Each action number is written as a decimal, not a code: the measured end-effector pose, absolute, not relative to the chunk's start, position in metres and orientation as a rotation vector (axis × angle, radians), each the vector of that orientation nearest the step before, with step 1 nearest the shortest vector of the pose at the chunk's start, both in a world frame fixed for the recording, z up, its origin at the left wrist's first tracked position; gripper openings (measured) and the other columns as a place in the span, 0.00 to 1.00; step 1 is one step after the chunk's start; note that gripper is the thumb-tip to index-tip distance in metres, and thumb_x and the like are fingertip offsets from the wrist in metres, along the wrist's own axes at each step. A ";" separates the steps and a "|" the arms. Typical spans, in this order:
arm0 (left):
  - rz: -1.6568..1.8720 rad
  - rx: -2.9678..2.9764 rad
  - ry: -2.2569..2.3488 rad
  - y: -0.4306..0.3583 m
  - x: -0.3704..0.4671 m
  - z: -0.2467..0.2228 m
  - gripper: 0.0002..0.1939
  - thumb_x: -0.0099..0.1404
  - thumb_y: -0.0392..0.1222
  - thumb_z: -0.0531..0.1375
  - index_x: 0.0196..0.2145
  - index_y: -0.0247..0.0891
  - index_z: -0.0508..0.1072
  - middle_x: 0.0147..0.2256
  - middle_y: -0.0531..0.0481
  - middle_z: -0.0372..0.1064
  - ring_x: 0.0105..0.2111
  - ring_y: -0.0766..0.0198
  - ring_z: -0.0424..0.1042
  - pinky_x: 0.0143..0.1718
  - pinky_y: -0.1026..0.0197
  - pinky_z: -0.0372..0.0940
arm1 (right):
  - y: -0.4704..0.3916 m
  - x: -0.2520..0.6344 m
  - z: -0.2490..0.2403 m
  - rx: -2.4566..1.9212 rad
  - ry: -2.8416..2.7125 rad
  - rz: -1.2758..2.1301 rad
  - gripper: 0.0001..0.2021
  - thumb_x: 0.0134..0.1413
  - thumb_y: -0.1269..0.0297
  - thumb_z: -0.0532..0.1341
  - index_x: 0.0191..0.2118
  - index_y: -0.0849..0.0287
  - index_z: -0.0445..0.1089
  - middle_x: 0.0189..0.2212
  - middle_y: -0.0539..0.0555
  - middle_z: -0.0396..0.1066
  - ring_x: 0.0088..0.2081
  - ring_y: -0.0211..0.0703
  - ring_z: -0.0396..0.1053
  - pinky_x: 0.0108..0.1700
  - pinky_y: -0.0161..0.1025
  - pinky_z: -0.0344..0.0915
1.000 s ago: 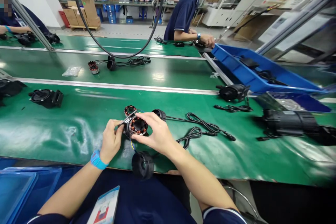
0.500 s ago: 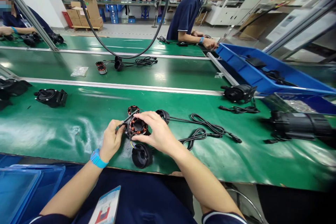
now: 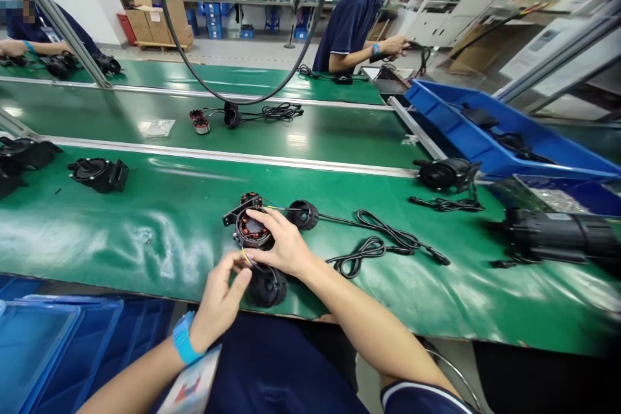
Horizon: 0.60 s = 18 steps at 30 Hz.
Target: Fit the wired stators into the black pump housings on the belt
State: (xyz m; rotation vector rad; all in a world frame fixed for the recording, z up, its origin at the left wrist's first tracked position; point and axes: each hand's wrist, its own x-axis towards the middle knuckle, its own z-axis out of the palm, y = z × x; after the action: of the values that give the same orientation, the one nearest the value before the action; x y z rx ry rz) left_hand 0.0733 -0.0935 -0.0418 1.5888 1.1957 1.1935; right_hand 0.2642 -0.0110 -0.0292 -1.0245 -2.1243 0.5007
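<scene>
My right hand [image 3: 286,247] grips a motor stator with copper windings [image 3: 254,226], its fingers spread over the top and side. The stator sits in a black housing with a bracket arm [image 3: 233,214] pointing left. My left hand [image 3: 222,291] is just below, its bent fingertips touching thin yellow-green wires [image 3: 247,256] and its thumb apart from them. Close under both hands lies a black round end cap [image 3: 270,289]. Behind the housing stands another stator [image 3: 251,198], partly hidden. To its right is a second black cap [image 3: 303,214] with a black cable [image 3: 373,226].
Black motors [image 3: 99,174] lie at the left, others [image 3: 553,233] at the right. A blue bin [image 3: 490,136] stands at the back right. Beyond the rail [image 3: 272,160] are a stator with cable [image 3: 199,121] and a plastic bag [image 3: 159,128]. A co-worker [image 3: 347,26] stands opposite.
My left hand has let go of the housing's bracket and moved down to the wires. My right hand stays on the stator. The co-worker opposite has lifted a black cable.
</scene>
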 end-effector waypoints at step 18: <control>0.980 1.355 0.846 -0.119 0.048 -0.016 0.16 0.72 0.54 0.60 0.33 0.39 0.69 0.28 0.49 0.73 0.28 0.63 0.72 0.33 0.62 0.67 | -0.047 0.274 -0.022 -0.910 -2.052 0.377 0.33 0.53 0.51 0.73 0.61 0.55 0.70 0.57 0.63 0.73 0.58 0.53 0.72 0.60 0.48 0.71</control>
State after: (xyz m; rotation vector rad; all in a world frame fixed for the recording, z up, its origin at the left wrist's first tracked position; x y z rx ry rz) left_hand 0.0482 -0.1191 -0.0163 1.3545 0.8465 0.9797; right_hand 0.2744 -0.0475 -0.0222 -0.9098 -2.0522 0.3768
